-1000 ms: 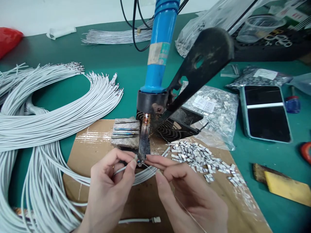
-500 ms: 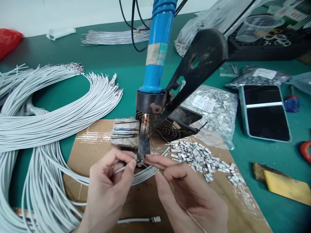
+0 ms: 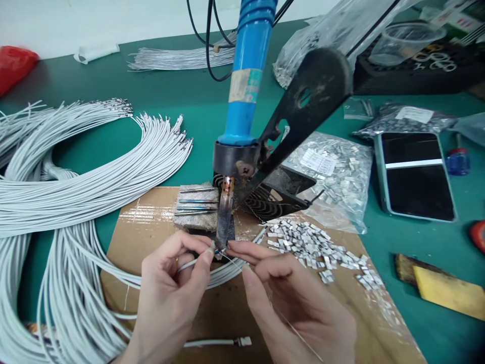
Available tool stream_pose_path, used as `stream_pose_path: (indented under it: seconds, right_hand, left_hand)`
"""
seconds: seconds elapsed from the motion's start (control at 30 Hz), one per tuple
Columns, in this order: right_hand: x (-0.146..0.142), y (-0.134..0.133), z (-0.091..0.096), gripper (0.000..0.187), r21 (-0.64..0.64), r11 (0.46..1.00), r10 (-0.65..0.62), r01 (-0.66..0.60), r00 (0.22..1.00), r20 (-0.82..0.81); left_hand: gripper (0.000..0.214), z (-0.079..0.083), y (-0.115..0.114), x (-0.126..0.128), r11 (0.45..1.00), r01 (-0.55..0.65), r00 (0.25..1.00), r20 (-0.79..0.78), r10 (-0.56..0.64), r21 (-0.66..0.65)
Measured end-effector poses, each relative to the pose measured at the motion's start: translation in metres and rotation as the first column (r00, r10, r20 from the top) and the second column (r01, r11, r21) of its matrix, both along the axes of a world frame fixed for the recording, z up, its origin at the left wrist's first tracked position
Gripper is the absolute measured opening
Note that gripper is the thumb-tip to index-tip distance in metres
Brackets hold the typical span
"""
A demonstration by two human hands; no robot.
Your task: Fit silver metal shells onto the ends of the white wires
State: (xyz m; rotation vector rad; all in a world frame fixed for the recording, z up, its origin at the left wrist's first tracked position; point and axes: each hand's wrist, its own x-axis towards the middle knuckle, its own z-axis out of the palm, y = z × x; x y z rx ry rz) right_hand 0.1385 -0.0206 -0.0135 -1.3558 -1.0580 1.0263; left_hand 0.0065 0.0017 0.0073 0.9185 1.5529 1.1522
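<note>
A blue soldering iron is fixed tip-down in a black metal stand. Its tip comes down between my two hands. My left hand pinches the end of a white cable just left of the tip. Between thumb and fingers, my right hand holds a thin solder wire, its end running to the tip and its tail hanging toward the front. Fingertips and the tip partly hide the joint, so its details cannot be made out.
Bundles of white cables cover the left. Small metal-and-white connectors are piled on the cardboard, right of my hands. A cable with a connector lies in front. Farther right are a phone and a yellow sponge.
Hardly anything differs. The whole view has shifted very slightly, and both hands keep the same grip beside the soldering tip.
</note>
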Motion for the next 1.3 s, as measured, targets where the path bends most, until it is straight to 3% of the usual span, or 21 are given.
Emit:
stream_pose_path:
  seconds: [0.17,0.33,0.53,0.7,0.87,1.2,1.3]
  right_hand:
    - [0.002,0.001,-0.002,0.021,0.026,1.0,0.001,-0.002,0.999,0.032]
    - [0.004,0.001,-0.006,0.02,0.06,0.997,0.037,-0.04,0.999,0.039]
    - [0.003,0.001,-0.005,0.02,0.077,0.996,0.05,-0.053,0.998,0.032]
    - [0.001,0.001,-0.004,0.021,0.025,0.999,0.021,-0.022,0.999,0.035]
    - [0.002,0.001,-0.004,0.021,0.052,0.998,0.036,-0.039,0.998,0.052]
    - [-0.001,0.001,-0.001,0.022,0.03,1.0,-0.008,0.007,0.999,0.046]
    - [-0.001,0.001,-0.002,0.022,0.029,1.0,-0.005,0.004,0.999,0.044]
  left_hand:
    - [0.012,0.0,0.001,-0.002,0.999,-0.04,0.999,-0.01,0.04,0.006]
    - [0.011,-0.002,0.002,-0.005,0.998,0.055,0.997,-0.059,-0.054,0.018]
    - [0.011,-0.002,0.001,-0.006,0.999,0.015,0.998,-0.061,-0.012,0.035]
    - [0.012,-0.004,0.001,-0.009,0.998,0.028,0.998,-0.062,-0.024,0.049]
    - [0.012,-0.007,0.001,-0.013,0.992,0.122,0.99,-0.075,-0.12,0.027]
    - [0.011,0.003,0.001,0.003,0.998,-0.066,0.998,-0.011,0.066,-0.015]
    - [0.012,0.005,0.0,0.004,0.997,-0.073,0.997,-0.005,0.073,-0.015]
